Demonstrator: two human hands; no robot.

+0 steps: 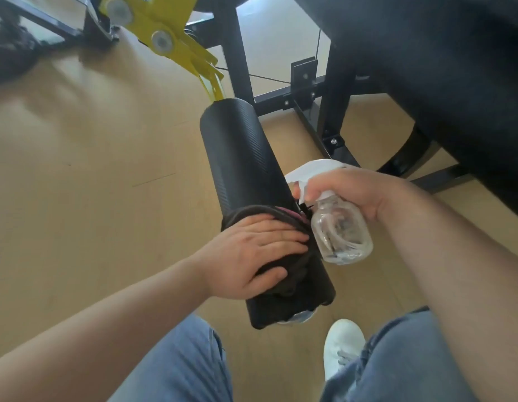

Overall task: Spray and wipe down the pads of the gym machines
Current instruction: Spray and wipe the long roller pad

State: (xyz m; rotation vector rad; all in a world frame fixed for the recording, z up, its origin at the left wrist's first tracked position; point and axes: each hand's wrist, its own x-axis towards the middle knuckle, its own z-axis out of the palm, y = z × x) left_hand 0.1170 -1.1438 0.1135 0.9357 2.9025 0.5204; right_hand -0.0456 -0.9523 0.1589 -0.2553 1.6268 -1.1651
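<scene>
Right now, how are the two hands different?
The left hand lies flat with fairly straight fingers, while the right hand is curled. The left hand presses a dark cloth onto the black pad; the right hand grips a clear spray bottle. The left hand is on top of the pad, and the right hand is beside it. Both hands are bare and close to the pad's near end.

Most of the dark cloth (246,213) lies hidden under the left hand (249,256).
</scene>
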